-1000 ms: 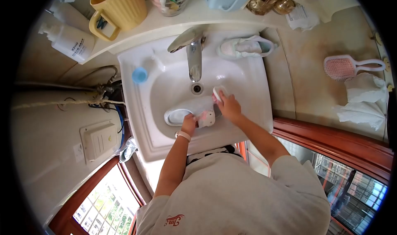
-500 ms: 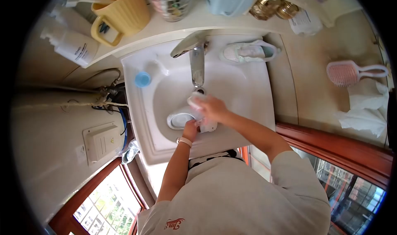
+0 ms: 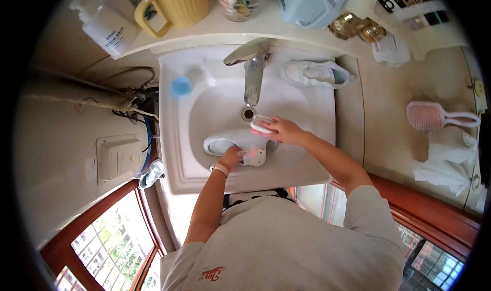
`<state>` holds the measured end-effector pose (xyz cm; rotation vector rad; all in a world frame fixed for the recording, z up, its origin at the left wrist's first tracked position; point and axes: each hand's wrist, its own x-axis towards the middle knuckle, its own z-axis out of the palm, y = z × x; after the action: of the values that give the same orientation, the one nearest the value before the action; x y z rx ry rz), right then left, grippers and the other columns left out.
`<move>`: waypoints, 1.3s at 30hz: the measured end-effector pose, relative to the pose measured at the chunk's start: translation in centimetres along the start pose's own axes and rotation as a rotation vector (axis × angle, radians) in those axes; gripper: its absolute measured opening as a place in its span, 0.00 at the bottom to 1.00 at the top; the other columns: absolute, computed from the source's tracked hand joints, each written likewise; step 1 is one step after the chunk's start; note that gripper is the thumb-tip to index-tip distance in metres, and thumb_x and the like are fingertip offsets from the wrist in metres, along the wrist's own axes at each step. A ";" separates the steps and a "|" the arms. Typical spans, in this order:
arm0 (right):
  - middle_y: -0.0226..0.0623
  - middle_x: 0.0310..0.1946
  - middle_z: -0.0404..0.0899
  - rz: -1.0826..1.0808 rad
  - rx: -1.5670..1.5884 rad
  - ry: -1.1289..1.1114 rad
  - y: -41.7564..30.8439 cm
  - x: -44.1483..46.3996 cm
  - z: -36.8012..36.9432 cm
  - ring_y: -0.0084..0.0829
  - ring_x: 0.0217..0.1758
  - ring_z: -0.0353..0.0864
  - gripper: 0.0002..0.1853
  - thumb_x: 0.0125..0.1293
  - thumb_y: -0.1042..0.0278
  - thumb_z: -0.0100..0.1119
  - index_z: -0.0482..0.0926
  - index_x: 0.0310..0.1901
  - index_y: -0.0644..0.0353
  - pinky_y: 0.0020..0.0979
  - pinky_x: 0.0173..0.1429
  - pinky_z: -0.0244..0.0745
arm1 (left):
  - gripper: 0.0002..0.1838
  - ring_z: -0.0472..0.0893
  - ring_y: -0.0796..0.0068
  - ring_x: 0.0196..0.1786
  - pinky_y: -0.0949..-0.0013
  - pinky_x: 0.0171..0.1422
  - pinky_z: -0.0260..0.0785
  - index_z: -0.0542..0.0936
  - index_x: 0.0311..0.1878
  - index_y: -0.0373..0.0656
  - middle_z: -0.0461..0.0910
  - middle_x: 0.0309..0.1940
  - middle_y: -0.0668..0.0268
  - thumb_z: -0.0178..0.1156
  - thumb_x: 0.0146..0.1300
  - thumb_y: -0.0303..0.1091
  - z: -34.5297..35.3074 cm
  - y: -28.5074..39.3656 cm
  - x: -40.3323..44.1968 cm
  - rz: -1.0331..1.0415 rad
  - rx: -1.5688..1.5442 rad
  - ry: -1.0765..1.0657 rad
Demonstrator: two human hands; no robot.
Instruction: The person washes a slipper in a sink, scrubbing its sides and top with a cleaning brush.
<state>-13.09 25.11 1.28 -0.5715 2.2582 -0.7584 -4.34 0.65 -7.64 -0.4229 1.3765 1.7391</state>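
Observation:
In the sink basin lies a pale shoe with a white cat-like face and pink detail on its strap. My left hand is closed on the shoe's strap at its near side. My right hand grips a small white brush with pink bristles, held over the shoe's far edge, just below the drain. Whether the bristles touch the shoe is hard to tell. A second pale shoe rests on the sink's back right corner.
The chrome faucet reaches over the basin. A blue cup sits at the sink's back left. Behind are a yellow mug, a glass holder and a blue cup-like container. A hairbrush and tissues lie right.
My right hand with the brush swept left over the shoe, then back right. The left hand stays on the shoe. The whole view has shifted slightly.

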 end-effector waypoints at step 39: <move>0.43 0.39 0.69 -0.249 -0.346 -0.114 -1.3 2.4 -0.6 0.40 0.36 0.77 0.29 0.58 0.54 0.57 0.64 0.63 0.28 0.38 0.42 0.73 | 0.14 0.67 0.80 0.26 0.74 0.32 0.61 0.79 0.37 0.35 0.74 0.24 0.71 0.58 0.59 0.39 2.2 0.3 -1.5 0.039 0.084 0.199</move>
<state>-14.85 23.00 1.35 -1.0476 2.2491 -0.4363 -3.21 2.08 -5.66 -0.5372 1.6024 1.6990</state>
